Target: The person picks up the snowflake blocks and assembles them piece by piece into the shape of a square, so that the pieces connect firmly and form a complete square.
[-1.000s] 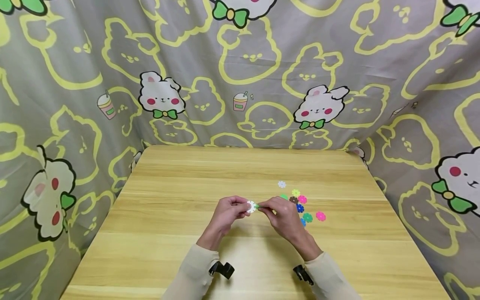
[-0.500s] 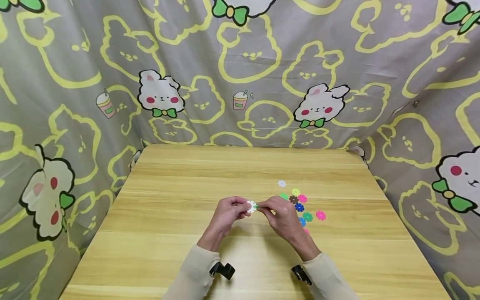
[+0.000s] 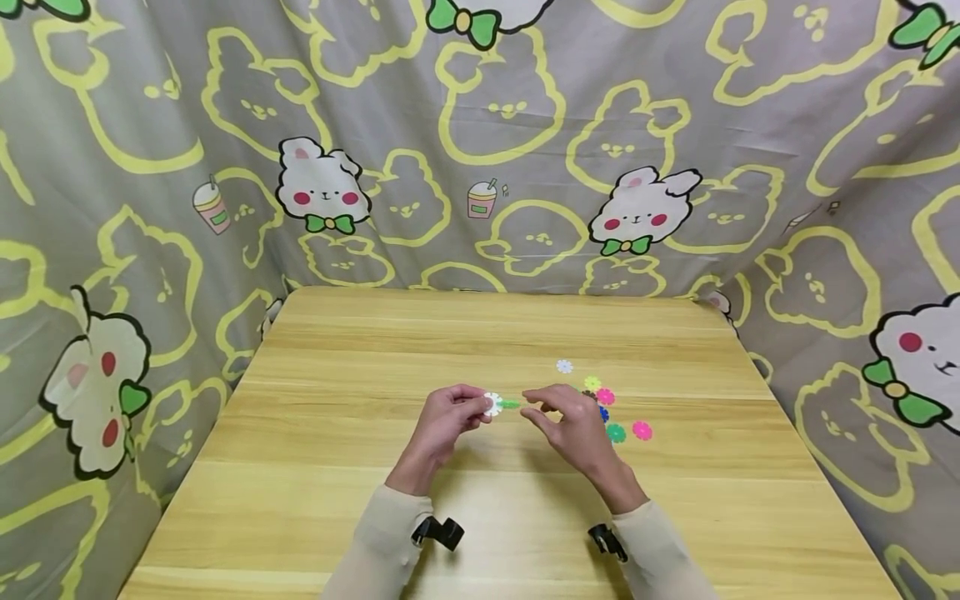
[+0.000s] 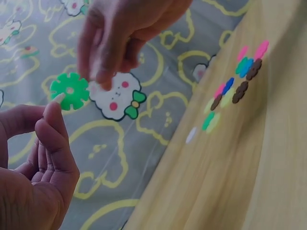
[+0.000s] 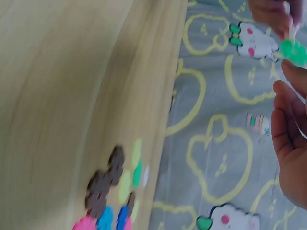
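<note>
Curtained worktop [image 3: 315, 467]: left hand [image 3: 444, 421] pinches joined discs [image 3: 498, 404] (white, green); right hand [image 3: 573, 423], loose and holding nothing, hovers just beside them.

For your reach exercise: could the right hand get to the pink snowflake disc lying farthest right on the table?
Probably yes: the right hand holds nothing, and the pink snowflake disc lies uncovered nearby.

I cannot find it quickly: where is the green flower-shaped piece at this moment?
In the head view, the green piece sticks out from the white piece pinched by the left hand, just left of the right hand.
</note>
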{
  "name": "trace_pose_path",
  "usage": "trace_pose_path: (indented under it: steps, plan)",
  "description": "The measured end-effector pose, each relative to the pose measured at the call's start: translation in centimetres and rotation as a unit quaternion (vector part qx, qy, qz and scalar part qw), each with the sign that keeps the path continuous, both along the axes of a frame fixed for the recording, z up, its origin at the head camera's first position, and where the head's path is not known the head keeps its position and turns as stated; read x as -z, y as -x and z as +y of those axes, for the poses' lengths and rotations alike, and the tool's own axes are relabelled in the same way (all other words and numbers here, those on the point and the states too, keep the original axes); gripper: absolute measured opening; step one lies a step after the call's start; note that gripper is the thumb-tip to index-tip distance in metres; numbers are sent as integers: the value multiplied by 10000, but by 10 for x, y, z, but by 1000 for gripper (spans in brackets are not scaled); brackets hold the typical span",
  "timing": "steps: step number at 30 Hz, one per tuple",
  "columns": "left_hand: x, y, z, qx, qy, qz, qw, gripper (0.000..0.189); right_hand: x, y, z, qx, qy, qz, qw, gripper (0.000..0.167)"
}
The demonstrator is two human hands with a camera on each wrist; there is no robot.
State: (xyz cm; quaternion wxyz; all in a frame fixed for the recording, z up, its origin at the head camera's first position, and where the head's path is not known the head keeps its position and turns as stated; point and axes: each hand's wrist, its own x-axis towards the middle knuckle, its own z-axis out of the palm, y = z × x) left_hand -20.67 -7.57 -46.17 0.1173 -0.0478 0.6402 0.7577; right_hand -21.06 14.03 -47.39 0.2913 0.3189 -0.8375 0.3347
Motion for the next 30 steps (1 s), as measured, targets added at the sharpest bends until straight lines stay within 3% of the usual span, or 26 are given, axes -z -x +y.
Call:
trace_pose_path:
  steps: [4, 8, 13, 18, 22, 30]
  plan:
    - [-1, 0, -5, -76, -64, -11, 9999, 19, 7, 9, 17, 468, -67, -335, 9983, 17]
    - [-1, 1, -7, -133, -103, 2, 9999, 17, 16, 19, 38, 1046, -338, -1105, 9878, 14]
    - [0, 2, -9, -145, -115, -55, 9998, 16, 25, 22, 59, 1437, -803, -2346, 9580, 15]
    - [-1, 2, -9, -169, -153, -83, 9997, 16, 34, 19, 68, 1364, -1353, -3208, 9275, 18]
    - [1, 2, -8, -180, -175, -42, 9997, 17, 38, 16, 68, 1220, -1584, -3514, 9146, 20]
    - [2, 1, -6, -171, -167, -116, 9996, 16, 41, 10, 67, 1247, -1979, -3618, 9024, 22]
